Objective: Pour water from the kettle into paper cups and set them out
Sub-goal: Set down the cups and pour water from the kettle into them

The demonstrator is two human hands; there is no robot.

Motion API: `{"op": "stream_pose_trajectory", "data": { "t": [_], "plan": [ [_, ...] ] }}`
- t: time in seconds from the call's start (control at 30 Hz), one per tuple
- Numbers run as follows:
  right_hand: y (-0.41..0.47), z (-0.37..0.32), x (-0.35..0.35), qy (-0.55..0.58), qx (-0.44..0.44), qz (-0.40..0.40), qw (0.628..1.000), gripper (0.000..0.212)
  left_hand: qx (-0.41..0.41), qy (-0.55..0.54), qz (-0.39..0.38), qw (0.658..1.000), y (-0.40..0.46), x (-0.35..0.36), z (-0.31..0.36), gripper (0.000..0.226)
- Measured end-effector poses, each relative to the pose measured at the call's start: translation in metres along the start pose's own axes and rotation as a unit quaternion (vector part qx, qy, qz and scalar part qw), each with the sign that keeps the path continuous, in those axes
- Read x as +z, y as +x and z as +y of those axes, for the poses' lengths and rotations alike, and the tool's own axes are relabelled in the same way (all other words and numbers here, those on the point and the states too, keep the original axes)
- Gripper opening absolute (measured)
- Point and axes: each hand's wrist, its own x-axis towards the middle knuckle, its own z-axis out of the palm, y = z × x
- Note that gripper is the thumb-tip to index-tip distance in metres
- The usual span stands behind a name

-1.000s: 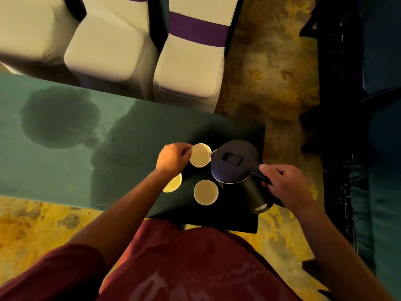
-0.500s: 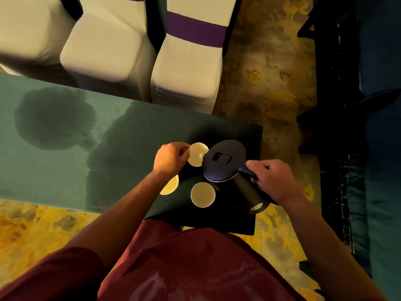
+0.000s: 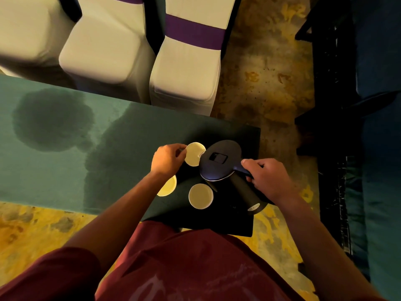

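Observation:
A dark kettle [image 3: 220, 160] is tilted to the left, its spout over the rim of a white paper cup [image 3: 193, 153]. My right hand [image 3: 268, 178] grips the kettle's handle. My left hand [image 3: 168, 159] holds that cup by its left side, fingers curled round it. A second paper cup [image 3: 200, 195] stands nearer me, below the kettle. A third cup [image 3: 168, 186] is partly hidden under my left wrist. All three stand on the dark wet end of the green tablecloth [image 3: 54, 177].
Large wet patches darken the tablecloth left of the cups. Three white-covered chairs [image 3: 186, 68], one with a purple band, stand beyond the table. The table's right edge lies just past the kettle. Dark furniture [image 3: 338, 105] lines the right side.
The kettle has tipped further to the left, bringing its spout to the far cup. My left hand has stayed on that cup.

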Motion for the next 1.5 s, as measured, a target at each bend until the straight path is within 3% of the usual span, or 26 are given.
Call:
{"op": "stream_pose_trajectory", "data": {
  "t": [0.37,0.63,1.03,1.23,1.4,1.5],
  "plan": [
    [-0.001,-0.001,0.001,-0.005,-0.019,0.005,1.0,0.061,-0.007,-0.018,-0.006,1.0,-0.001,0.001,-0.001,0.027],
    [-0.003,-0.005,0.001,-0.01,-0.028,0.007,1.0,0.056,-0.019,-0.023,-0.012,0.999,-0.003,0.0,0.001,0.029],
    [-0.026,0.013,0.007,-0.003,-0.071,0.071,0.995,0.064,-0.064,-0.054,-0.065,0.994,-0.007,-0.013,0.003,0.029],
    [-0.041,0.025,0.011,0.1,-0.038,0.108,0.988,0.052,-0.048,-0.016,-0.044,0.998,-0.014,-0.017,-0.006,0.03],
    [-0.055,0.026,0.009,0.169,0.025,0.114,0.979,0.017,-0.004,0.021,-0.029,0.999,-0.021,-0.022,-0.02,0.032],
    [-0.074,0.021,0.004,0.159,-0.017,0.15,0.976,0.031,0.009,0.042,-0.049,0.998,-0.025,-0.025,-0.032,0.033]
  ]
}}
